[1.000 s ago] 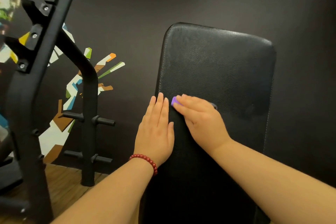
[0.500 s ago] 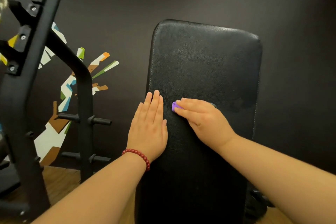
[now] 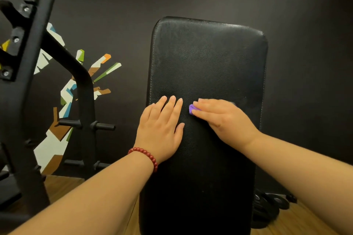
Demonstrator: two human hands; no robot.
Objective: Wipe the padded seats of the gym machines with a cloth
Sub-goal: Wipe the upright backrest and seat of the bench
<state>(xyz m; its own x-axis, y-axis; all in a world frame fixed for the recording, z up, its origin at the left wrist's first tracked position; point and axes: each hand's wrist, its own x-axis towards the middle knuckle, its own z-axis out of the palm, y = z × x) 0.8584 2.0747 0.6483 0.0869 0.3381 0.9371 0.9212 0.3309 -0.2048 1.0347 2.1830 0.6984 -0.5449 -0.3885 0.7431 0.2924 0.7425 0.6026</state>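
A black padded bench pad (image 3: 206, 59) with white stitching fills the middle of the view, sloping up and away from me. My left hand (image 3: 162, 129) lies flat on its left side, fingers straight, a red bead bracelet on the wrist. My right hand (image 3: 223, 118) presses a small purple cloth (image 3: 192, 109) against the pad just right of the left fingertips. Only a corner of the cloth shows past the fingers; the rest is under the hand.
A black steel machine frame (image 3: 26, 74) with plate pegs (image 3: 103, 126) stands at the left. Behind is a dark wall with a coloured mural (image 3: 66, 91). Black weight plates (image 3: 271, 204) lie on the wooden floor (image 3: 63, 187) at the lower right of the bench.
Both hands stay on the pad at about the same spot, with the right hand and cloth shifting slightly. The view has drifted a little, so the bench sits differently in frame.
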